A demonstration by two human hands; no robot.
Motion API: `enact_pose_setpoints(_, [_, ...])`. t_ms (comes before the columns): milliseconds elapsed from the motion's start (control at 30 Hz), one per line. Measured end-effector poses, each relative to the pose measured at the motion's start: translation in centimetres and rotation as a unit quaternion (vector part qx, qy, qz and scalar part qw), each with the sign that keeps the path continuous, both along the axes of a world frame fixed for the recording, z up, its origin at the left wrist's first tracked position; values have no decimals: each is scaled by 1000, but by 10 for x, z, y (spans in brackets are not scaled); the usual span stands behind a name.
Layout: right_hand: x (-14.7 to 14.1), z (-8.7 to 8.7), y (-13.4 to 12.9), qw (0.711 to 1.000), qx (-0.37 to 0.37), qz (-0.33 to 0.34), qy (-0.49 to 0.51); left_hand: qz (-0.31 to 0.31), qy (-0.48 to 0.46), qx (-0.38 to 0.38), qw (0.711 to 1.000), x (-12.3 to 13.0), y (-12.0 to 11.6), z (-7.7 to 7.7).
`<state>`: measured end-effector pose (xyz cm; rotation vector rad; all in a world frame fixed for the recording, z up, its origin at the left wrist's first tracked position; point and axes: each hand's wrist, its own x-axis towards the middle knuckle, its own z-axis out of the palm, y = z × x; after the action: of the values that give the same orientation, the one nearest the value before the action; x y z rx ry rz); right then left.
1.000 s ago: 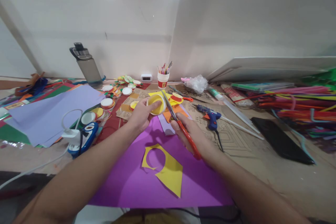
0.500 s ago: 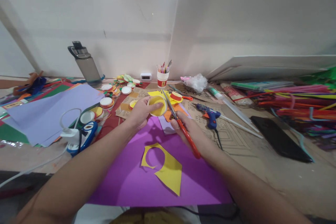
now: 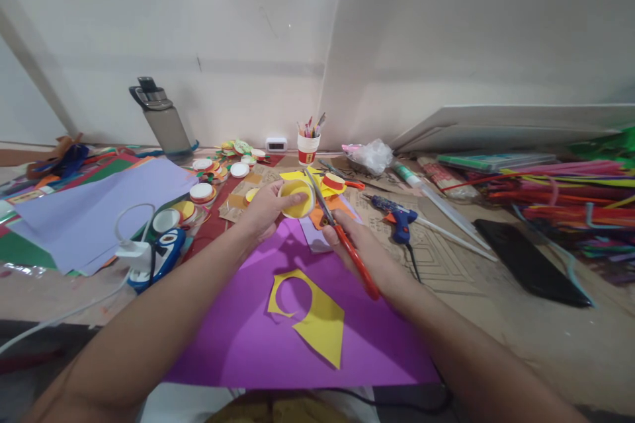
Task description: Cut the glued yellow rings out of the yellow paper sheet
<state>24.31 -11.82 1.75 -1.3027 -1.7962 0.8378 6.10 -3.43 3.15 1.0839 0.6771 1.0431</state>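
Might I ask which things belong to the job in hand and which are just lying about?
Seemingly in use:
white-rimmed yellow disc in the left hand
red-handled scissors in the right hand
cut yellow paper on the purple sheet

Probably lying about:
grey bottle
white device
black flat item

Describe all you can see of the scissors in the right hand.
The scissors have long red handles, plastic by their look, and slim grey blades, apparently metal. The right hand grips them by the handles, over the purple sheet. The blades point away from the person and slightly left, close beside the yellow disc; contact and blade opening are hard to tell.
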Motion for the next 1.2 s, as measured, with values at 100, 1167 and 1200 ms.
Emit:
enact_pose_setpoints(100, [-2,1,-1,1000,-2,4,16,3,-13,-5,1000,3,-2,-2])
enact_pose_setpoints(1167, [3,-5,0,999,9,-2,-40,7,-7,-7,1000,-3,3,-1])
enact_pose_setpoints(1200, [2,-4,0,999,7,-2,-42,13,-11,-10,1000,-2,4,-1])
